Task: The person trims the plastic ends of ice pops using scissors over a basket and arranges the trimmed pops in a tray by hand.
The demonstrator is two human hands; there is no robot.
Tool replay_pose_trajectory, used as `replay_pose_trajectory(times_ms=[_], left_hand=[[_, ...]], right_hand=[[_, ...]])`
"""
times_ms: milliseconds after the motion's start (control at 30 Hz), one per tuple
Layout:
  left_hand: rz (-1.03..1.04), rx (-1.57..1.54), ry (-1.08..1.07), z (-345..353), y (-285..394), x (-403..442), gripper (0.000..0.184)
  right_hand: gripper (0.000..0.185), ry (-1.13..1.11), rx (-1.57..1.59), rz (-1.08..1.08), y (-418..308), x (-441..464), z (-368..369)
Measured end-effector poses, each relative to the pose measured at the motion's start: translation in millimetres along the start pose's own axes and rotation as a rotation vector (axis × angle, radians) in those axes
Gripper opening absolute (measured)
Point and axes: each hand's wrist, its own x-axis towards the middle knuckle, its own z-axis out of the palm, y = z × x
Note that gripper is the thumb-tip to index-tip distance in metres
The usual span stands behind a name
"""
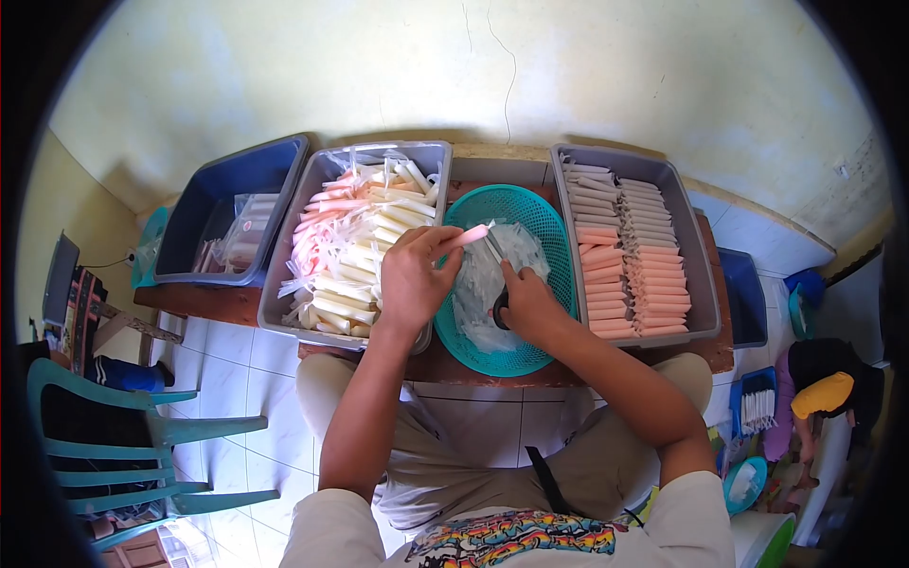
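Observation:
My left hand (417, 275) is closed on a pink ice pop (469, 235), a slim filled plastic tube, with its end pointing right. In my right hand (530, 301) are scissors (494, 248) with black handles, their blades close to the tube's end. Both hands are over a teal plastic basket (559, 331) that holds a heap of clear plastic scraps (492, 293). Left of it, a grey tub (437, 161) is piled with loose pink and pale yellow ice pops (341, 284). On the right, another grey tub (705, 284) contains neat rows of trimmed white and pink ones (658, 284).
A dark blue tub (180, 227) with packed bags stands at the far left of the wooden table (454, 369). Green plastic chairs (142, 435) are at lower left. Another person (824, 388) bends over near tubs at the right edge. A cracked wall rises behind.

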Motion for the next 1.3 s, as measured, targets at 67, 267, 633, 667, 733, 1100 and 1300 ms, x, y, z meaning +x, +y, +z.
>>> replay_pose_trajectory(times_ms=[67,267,633,667,733,1100,1300], left_hand=[[-0.014,-0.018,-0.034,-1.9,2.1,-0.4,0.025],[0.005,-0.088,-0.025,0.7,2.5,-1.8,0.028],[0.060,-0.093,-0.010,2.4,6.5,-0.4,0.028],[0.059,-0.101,-0.001,2.6,6.6,0.2,0.029],[0.059,-0.089,-0.005,1.2,8.0,1.4,0.030],[-0.068,-0.273,-0.100,1.1,19.9,2.8,0.025],[-0.125,-0.555,-0.113,21.0,20.8,-1.5,0.026]], right_hand=[[0.079,0.001,-0.045,0.012,-4.3,0.4,4.3],[0.078,-0.011,-0.125,0.031,-2.4,2.9,18.6],[0.066,0.048,-0.271,-0.036,-7.7,1.5,18.6],[0.067,0.048,-0.242,-0.028,-8.2,0.3,17.2],[0.067,0.038,-0.215,-0.020,-7.6,-1.3,14.9],[0.040,0.232,0.043,-0.265,-2.9,-18.5,-30.9],[0.034,0.371,0.227,-0.249,-6.8,-26.9,-72.2]])
